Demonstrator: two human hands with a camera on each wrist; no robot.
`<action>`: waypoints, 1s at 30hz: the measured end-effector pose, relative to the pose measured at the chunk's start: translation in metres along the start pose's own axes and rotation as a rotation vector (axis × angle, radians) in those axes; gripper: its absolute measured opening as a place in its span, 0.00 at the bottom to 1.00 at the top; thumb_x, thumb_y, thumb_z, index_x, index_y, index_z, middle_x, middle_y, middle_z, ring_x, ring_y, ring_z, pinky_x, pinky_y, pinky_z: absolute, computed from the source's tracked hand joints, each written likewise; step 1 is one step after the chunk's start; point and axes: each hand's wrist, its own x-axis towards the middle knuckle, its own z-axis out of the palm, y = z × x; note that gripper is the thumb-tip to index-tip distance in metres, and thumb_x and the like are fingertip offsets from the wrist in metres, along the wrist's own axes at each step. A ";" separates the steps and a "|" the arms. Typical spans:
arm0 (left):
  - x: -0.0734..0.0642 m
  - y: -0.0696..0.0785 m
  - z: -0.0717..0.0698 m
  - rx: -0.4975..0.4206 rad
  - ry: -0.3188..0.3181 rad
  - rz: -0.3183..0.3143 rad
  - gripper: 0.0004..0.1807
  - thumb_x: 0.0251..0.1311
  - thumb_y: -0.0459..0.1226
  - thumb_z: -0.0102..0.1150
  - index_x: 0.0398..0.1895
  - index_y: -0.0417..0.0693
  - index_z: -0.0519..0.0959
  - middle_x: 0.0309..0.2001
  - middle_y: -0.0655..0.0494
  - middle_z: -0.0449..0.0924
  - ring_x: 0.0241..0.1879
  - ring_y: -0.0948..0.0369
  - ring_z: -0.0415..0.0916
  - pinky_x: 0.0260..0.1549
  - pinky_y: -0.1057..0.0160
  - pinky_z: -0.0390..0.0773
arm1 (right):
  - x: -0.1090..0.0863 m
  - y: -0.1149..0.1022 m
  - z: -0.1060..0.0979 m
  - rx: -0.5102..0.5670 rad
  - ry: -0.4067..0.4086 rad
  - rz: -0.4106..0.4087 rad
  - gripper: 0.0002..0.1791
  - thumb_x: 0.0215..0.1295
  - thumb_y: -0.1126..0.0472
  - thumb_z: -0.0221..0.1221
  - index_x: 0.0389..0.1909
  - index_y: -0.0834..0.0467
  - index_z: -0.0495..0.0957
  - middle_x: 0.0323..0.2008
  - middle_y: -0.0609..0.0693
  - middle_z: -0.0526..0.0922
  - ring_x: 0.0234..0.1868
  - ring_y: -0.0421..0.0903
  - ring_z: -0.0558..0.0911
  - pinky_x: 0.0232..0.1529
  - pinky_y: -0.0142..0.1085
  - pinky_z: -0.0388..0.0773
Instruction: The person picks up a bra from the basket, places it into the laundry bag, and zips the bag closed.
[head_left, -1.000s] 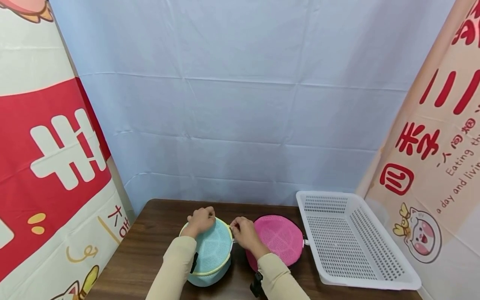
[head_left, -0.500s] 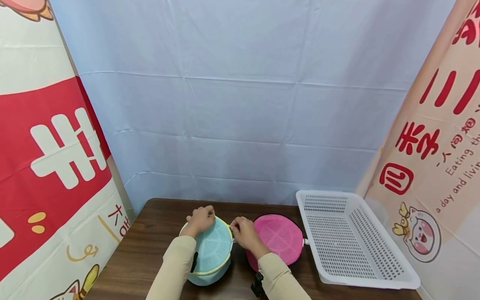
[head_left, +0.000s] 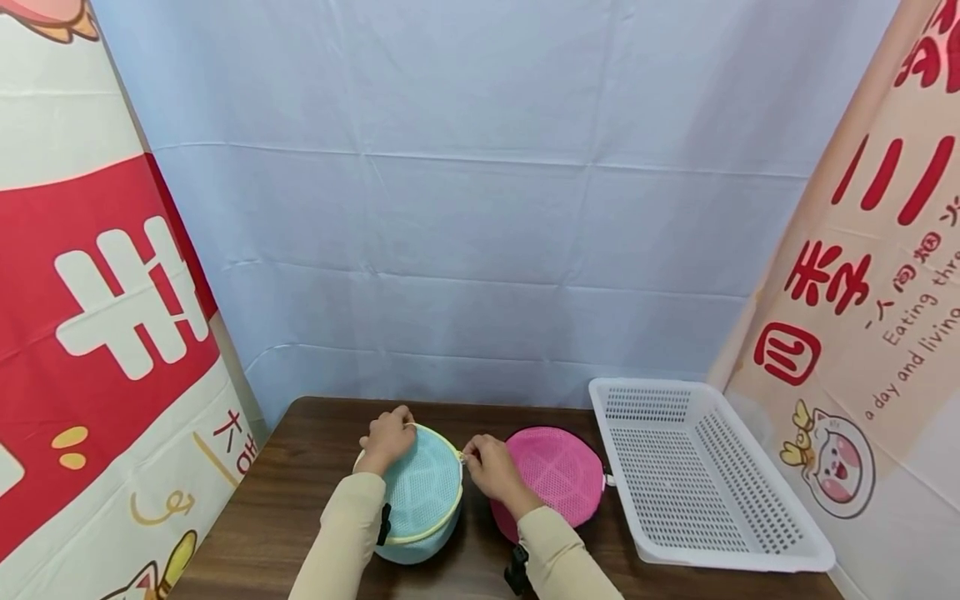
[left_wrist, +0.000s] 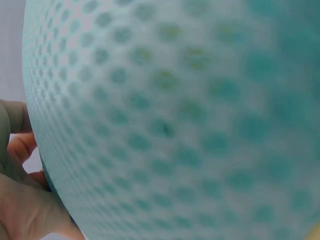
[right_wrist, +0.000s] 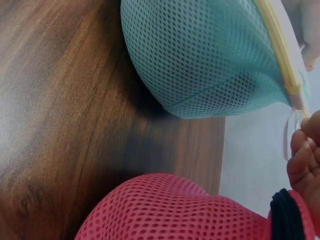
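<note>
A light blue mesh laundry bag (head_left: 423,492) with a yellow zipper edge stands on the table, round and full-bodied. At its far left rim my left hand (head_left: 390,440) grips the edge; in the left wrist view the thumb and fingers of this left hand (left_wrist: 30,205) sit at the side of the mesh. My right hand (head_left: 491,467) pinches at the bag's right edge, by the end of the yellow zipper (right_wrist: 280,45). Close by the fingers of the right hand (right_wrist: 302,155), a thin white loop hangs from the zipper end. The fingertips partly hide what they pinch.
A pink mesh laundry bag (head_left: 558,479) with a black zipper lies right of the blue one, partly under my right forearm. Beyond it stands a white perforated plastic basket (head_left: 693,483). Dark wooden table (head_left: 300,467) beneath; a pale blue cloth (head_left: 480,250) hangs behind.
My left hand and the rim of the blue bag have shifted slightly left, while my right hand stays almost in place at the zipper end. The head view has moved a little.
</note>
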 end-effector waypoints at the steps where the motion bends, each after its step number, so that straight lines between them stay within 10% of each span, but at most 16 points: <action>1: 0.000 -0.001 0.000 0.002 0.011 -0.012 0.06 0.64 0.36 0.44 0.30 0.52 0.70 0.28 0.52 0.66 0.32 0.50 0.62 0.30 0.48 0.53 | 0.000 0.000 0.000 -0.001 -0.002 0.001 0.06 0.56 0.71 0.59 0.25 0.58 0.75 0.26 0.47 0.73 0.27 0.42 0.71 0.28 0.33 0.70; 14: -0.001 0.000 0.004 0.005 0.102 -0.049 0.07 0.62 0.36 0.45 0.26 0.50 0.69 0.27 0.50 0.65 0.32 0.47 0.61 0.29 0.48 0.50 | 0.002 -0.003 -0.003 0.013 -0.039 0.060 0.04 0.59 0.69 0.59 0.28 0.58 0.77 0.27 0.46 0.74 0.28 0.40 0.70 0.28 0.33 0.69; 30: -0.012 -0.001 0.002 0.085 0.151 -0.031 0.16 0.60 0.36 0.51 0.49 0.43 0.79 0.44 0.42 0.74 0.42 0.42 0.67 0.33 0.43 0.58 | -0.005 -0.009 -0.018 -0.006 -0.037 0.029 0.04 0.56 0.69 0.60 0.33 0.64 0.79 0.29 0.49 0.76 0.30 0.43 0.73 0.31 0.37 0.72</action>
